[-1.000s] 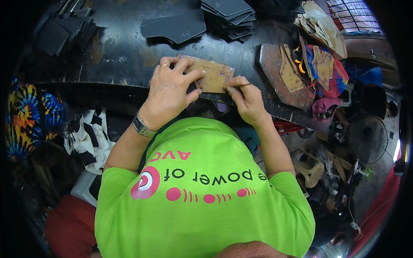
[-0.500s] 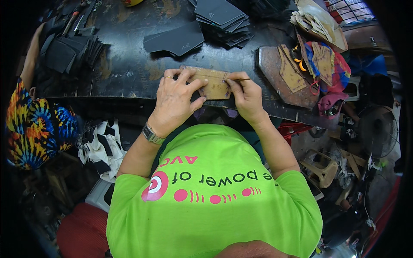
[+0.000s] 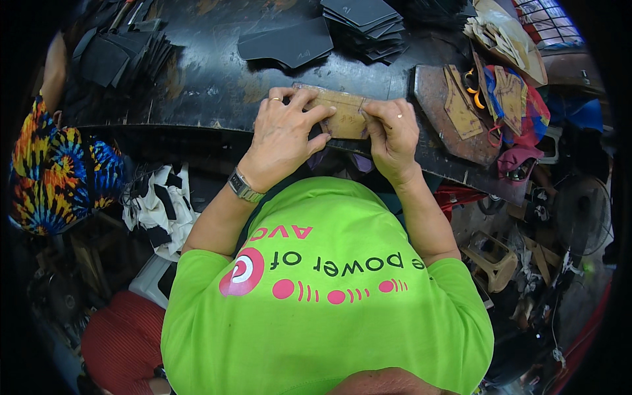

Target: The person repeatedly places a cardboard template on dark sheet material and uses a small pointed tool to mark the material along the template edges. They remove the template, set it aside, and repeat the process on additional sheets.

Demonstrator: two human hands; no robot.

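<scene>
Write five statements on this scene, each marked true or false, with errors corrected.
1. The left hand touches the tan panel. True.
2. The right hand is well away from the tan panel. False: it is at the panel's right end.
3. The person's shirt is bright green. True.
4. The orange-handled tool lies left of both hands. False: it lies to their right.
5. Stacked dark sheets lie on the table beyond the hands. True.

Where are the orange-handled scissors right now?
In the head view, the orange-handled scissors lie at the right, past the right hand, between two tan cut-out pieces, by the right edge of the brown board.
</scene>
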